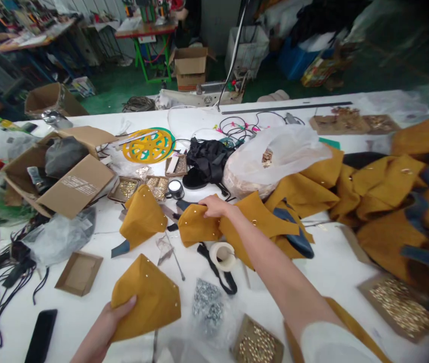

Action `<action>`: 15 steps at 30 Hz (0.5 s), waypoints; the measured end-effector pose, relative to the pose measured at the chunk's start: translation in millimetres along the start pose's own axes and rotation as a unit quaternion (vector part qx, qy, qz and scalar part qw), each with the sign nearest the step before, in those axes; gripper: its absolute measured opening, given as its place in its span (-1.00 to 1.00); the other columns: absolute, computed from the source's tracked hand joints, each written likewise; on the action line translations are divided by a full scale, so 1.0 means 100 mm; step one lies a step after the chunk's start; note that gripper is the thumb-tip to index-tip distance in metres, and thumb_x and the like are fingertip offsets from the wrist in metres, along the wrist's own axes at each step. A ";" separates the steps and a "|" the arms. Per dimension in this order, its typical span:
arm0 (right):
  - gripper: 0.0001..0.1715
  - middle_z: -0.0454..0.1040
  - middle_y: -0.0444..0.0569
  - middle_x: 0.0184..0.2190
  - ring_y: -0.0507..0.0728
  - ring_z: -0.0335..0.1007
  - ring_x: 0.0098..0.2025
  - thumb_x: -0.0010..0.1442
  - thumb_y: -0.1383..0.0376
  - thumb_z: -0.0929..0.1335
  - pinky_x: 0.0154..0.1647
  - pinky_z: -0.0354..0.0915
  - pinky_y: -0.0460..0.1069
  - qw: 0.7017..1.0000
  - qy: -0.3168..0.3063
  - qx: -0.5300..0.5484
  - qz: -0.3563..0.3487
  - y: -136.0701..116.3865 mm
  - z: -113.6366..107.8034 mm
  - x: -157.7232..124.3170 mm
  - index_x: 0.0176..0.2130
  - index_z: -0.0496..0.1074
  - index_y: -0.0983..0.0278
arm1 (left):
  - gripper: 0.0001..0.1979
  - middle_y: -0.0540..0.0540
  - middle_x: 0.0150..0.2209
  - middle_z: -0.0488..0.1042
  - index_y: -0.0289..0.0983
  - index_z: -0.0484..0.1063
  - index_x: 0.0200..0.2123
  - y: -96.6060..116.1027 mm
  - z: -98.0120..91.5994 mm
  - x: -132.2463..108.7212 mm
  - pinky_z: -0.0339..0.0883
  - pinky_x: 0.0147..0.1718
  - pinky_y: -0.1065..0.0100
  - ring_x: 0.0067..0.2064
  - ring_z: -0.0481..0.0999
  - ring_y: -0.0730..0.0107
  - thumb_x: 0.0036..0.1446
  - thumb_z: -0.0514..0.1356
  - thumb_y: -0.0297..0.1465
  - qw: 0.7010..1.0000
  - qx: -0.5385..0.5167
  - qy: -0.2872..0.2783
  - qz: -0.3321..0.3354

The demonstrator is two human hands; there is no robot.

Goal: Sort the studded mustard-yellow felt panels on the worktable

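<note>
Head view: bare left hand (118, 315) low in front, bare right hand (213, 206) farther out, both over the white table (70, 312)
Front mustard piece (148, 295): held by its left edge, probably so that the shiny dots near its borders stay uncovered
Left thumb: laid across the top face, pinching the piece against fingers hidden beneath
Left forearm: enters at the bottom edge, slanting up and to the right
Middle mustard piece (195, 227): beyond the front one, beside a larger mustard sheet (267, 217)
Right fingers: bent down onto the middle piece's upper right part; I cannot tell whether they pinch it
Right forearm: long diagonal from lower right, passing over the larger sheet, apparently because that piece lies far out
Tape roll (229, 263), bag of silver parts (209, 302), tray of brass-coloured parts (254, 325): between the arms, perhaps placed for easy reach from either side
</note>
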State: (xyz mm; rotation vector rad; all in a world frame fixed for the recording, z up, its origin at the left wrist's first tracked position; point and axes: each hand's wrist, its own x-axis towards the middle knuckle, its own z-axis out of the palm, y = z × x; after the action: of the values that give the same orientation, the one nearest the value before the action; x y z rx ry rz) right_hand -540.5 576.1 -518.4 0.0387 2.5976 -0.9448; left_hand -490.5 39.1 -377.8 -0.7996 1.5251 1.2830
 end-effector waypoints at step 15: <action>-0.22 0.77 -0.02 0.12 0.27 0.70 0.05 0.09 0.03 0.73 0.23 0.57 0.12 0.832 -0.059 0.541 -0.106 -1.17 0.09 0.13 0.22 0.71 0.24 | -0.09 -0.43 0.30 0.69 -0.38 0.46 0.46 0.25 -0.41 -0.10 0.61 0.39 -0.21 0.36 0.65 -0.47 0.19 0.65 -0.13 0.998 -0.056 -0.014 0.029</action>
State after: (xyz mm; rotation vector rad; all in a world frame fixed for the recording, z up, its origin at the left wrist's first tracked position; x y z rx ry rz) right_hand -567.3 478.6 -457.9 -0.0147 1.6421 -2.2732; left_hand -520.5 4.3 -360.1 -0.8110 1.4740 1.4276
